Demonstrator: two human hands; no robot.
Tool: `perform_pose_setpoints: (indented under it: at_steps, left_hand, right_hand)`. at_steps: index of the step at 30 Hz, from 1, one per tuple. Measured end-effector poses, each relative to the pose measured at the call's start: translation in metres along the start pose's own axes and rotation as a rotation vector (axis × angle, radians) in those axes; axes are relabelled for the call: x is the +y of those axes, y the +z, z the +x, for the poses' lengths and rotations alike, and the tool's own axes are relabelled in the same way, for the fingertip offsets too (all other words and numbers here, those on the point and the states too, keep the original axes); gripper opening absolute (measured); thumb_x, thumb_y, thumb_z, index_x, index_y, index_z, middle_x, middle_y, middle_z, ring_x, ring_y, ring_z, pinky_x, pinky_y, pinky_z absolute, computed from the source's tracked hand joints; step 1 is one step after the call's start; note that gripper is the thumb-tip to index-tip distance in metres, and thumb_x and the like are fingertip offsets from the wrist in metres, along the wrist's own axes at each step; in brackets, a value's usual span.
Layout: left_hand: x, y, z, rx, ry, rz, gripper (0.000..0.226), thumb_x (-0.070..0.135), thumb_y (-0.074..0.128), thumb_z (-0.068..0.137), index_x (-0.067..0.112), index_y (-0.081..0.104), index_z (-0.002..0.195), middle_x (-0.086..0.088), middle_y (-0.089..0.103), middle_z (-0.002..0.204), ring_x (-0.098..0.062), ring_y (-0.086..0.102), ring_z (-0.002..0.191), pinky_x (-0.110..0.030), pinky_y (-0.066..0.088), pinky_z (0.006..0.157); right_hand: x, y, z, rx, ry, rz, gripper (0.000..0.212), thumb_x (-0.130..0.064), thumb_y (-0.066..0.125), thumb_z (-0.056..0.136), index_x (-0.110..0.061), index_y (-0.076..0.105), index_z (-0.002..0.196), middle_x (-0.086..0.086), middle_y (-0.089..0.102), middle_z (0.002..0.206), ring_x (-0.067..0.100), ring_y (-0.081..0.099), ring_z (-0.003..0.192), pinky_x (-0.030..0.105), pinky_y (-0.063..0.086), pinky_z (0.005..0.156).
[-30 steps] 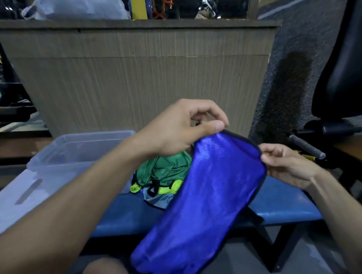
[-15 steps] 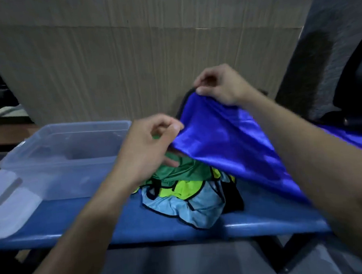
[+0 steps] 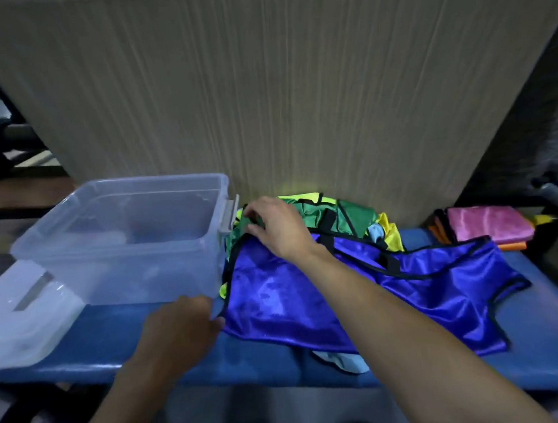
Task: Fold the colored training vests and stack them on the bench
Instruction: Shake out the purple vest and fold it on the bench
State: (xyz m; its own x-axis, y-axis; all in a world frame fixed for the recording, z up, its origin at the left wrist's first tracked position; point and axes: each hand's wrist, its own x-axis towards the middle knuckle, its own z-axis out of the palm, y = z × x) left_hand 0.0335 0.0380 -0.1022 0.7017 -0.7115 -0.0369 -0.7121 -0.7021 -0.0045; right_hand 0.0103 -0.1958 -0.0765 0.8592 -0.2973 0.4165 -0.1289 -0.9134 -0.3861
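Observation:
A shiny blue vest with black trim lies spread over the blue bench, partly covering a loose heap of green, yellow and light blue vests. My left hand pinches the blue vest's near left corner at the bench surface. My right hand grips the vest's far left corner, on top of the heap. A small stack of folded vests, pink over orange, sits at the bench's far right.
A clear plastic tub stands on the bench at the left, its lid lying beside it. A tall wood-grain panel rises right behind the bench. A piece of light blue vest hangs over the bench's front edge.
The blue vest has come down from mid-air and now lies flat over the heap. Both hands have moved lower and left with its corners. The view has tilted down.

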Motion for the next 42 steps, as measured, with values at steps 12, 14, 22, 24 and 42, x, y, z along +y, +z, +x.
perform_pose_setpoints:
  at_steps: [12,14,22,24,42]
  left_hand:
    - [0.185,-0.002,0.032,0.067,0.617,-0.278,0.023,0.04,0.049,0.102,0.033,0.06,0.12,0.012,0.057,0.115,-0.016,0.054,0.113,-0.037,0.048,0.092]
    - [0.197,0.012,0.039,0.099,0.678,-0.267,0.026,0.039,0.049,0.102,0.032,0.061,0.124,0.012,0.055,0.119,-0.017,0.05,0.113,-0.039,0.045,0.097]
    - [0.208,0.038,0.067,0.258,0.695,-0.223,0.037,0.039,0.059,0.097,0.033,0.061,0.133,0.013,0.05,0.126,-0.018,0.049,0.11,-0.041,0.051,0.091]
    - [0.209,0.042,0.073,0.298,0.689,-0.2,0.041,0.039,0.063,0.095,0.033,0.06,0.136,0.01,0.052,0.128,-0.019,0.049,0.109,-0.04,0.053,0.087]
    - [0.217,0.043,0.091,0.214,0.455,-0.048,0.055,0.053,0.034,0.101,0.034,0.04,0.153,0.007,0.033,0.154,-0.019,0.036,0.13,-0.028,0.048,0.051]
  right_hand:
    - [0.155,-0.111,-0.163,0.455,0.428,0.045,0.008,-0.025,0.073,0.09,-0.017,0.071,0.092,0.0,0.072,0.089,0.021,0.069,0.083,0.04,0.056,0.079]
    - [0.193,-0.128,-0.197,0.518,0.591,-0.027,0.01,-0.02,0.073,0.09,-0.013,0.071,0.097,0.006,0.072,0.091,0.028,0.069,0.088,0.044,0.056,0.081]
    - [0.271,-0.148,-0.249,0.405,1.036,-0.009,0.041,-0.038,0.07,0.091,-0.008,0.062,0.117,0.017,0.069,0.117,0.041,0.06,0.114,0.046,0.048,0.096]
    - [0.28,-0.143,-0.248,0.381,1.049,0.055,0.05,-0.058,0.067,0.084,-0.019,0.065,0.115,0.007,0.071,0.115,0.035,0.062,0.114,0.053,0.048,0.099]
    - [0.294,-0.156,-0.237,0.447,1.107,-0.051,0.022,-0.035,0.06,0.099,-0.017,0.071,0.103,0.017,0.071,0.104,0.041,0.062,0.104,0.038,0.043,0.079]
